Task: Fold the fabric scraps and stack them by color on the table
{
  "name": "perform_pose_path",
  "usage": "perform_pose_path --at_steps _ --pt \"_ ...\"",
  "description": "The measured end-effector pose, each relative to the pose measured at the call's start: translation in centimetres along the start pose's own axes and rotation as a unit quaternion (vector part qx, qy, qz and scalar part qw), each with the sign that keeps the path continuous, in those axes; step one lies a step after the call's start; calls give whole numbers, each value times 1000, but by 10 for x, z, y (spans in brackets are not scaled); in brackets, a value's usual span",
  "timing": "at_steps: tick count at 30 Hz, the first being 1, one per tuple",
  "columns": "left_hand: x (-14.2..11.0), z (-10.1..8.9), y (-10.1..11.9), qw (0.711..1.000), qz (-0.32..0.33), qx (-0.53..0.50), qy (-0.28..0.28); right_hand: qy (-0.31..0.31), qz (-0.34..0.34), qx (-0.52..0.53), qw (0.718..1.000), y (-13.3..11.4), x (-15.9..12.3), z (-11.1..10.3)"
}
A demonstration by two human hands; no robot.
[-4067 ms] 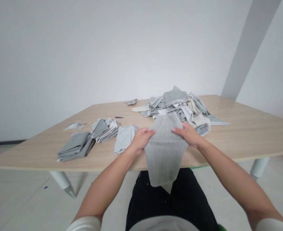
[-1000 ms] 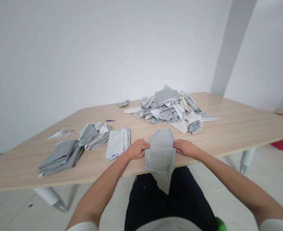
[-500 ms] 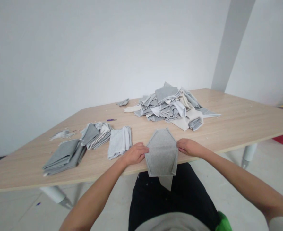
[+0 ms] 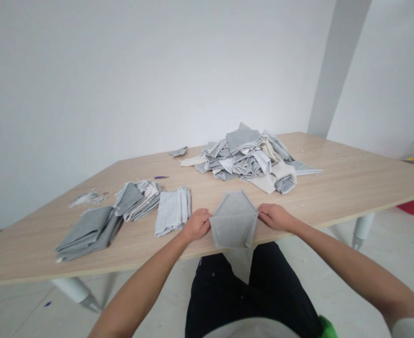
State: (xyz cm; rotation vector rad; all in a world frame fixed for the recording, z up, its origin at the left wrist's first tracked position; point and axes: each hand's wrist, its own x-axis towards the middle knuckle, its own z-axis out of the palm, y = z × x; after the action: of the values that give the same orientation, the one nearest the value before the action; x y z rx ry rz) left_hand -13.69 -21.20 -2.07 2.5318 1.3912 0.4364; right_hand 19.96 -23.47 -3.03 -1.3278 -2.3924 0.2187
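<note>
Wood-grained table (image 4: 333,188) before a pale wall (image 4: 157,75); fingers of left hand (image 4: 197,225) and right hand (image 4: 274,217) grip opposite edges of grey cloth (image 4: 234,223) at its near edge.

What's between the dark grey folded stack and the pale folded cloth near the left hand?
A stack of grey and whitish cloths lies between the dark grey stack and the pale cloth, slightly farther back, in the head view.

Fabric pieces: no readable text or labels
Purple item on table: too small to tell any marking
Wall: no readable signs
</note>
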Motion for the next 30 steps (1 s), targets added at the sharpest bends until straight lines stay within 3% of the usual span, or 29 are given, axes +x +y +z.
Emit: perform_pose_path --at_steps 3,6,13,19,22,25,30 --pt "25 8 2 992 -115 15 40 -13 127 -16 992 0 21 4" --pt "43 13 5 980 -191 20 50 -35 176 -22 983 3 37 7" --pt "49 14 11 971 -235 14 36 -51 247 -49 966 -3 37 10" --pt "36 11 14 983 -182 -5 34 -21 225 -66 972 -25 22 5" --pt "30 8 13 987 -156 -24 35 9 161 -86 983 -33 17 4" --pt "29 5 13 988 -145 -31 33 -1 102 -66 993 -37 16 5" --pt "40 4 15 985 -173 -19 18 -8 139 -19 990 -30 27 12"
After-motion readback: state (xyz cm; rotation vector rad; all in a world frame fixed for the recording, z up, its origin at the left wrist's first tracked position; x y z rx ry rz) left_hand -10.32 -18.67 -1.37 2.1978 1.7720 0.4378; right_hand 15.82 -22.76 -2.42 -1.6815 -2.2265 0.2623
